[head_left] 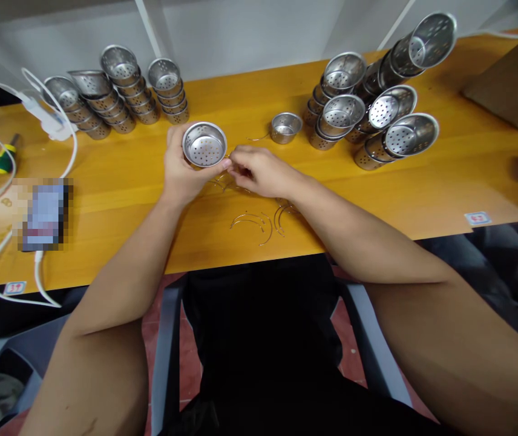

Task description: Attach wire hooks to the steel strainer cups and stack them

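My left hand is wrapped round a perforated metal cup, its open top facing me. At the cup's right rim, the fingers of my right hand are pinched together; what they hold, if anything, is hidden. Several thin curved wires lie on the table below my hands, and a few more are partly covered by my right hand. Beyond that hand stands a single perforated cup with a wire sticking out to its left.
Stacks of perforated cups stand at back left and back right. On the left are a phone, white cables and a yellow-green screwdriver. A cardboard box stands far right on the wooden table.
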{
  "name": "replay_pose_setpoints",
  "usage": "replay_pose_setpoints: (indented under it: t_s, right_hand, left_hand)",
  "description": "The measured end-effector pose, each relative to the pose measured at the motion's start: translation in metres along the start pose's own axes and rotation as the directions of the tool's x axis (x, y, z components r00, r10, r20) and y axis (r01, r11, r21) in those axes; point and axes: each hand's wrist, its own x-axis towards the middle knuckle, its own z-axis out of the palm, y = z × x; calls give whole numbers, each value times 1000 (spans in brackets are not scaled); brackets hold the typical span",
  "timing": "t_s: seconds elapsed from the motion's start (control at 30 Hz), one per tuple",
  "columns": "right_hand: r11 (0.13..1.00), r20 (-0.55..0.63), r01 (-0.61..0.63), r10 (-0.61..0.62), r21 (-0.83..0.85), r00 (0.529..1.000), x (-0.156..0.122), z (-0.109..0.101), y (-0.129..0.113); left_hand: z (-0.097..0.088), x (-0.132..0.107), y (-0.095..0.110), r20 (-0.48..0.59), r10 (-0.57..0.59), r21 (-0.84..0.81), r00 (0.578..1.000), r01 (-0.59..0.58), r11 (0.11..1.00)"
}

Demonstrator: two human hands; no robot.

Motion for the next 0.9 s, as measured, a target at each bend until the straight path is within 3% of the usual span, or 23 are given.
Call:
replay_pose_setpoints:
  t_s: [0.17, 0.27, 0.43, 0.67, 0.9]
  right_hand:
    - [999, -28, -23, 24, 28, 999, -1, 0, 4]
    - [999, -89, -34, 34, 0, 995, -1, 0, 9]
    - [984, -240, -142, 165, 111, 957, 1, 5, 27]
    - [959, -378, -149, 234, 239, 896, 5, 13, 59]
    - [941, -435, -116, 253, 317, 864, 7, 10, 38]
  left_hand:
    - [-3, 0, -2, -69, 74, 44, 995, -71, 996]
    - [-2, 1, -3, -97, 118, -10, 988, -119, 993]
    - [0, 6, 2, -16, -38, -76, 999, 36, 996]
    - [7, -1, 3, 27, -27, -164, 999, 31, 986]
    - [11, -13, 0, 131, -8, -169, 991, 30, 985]
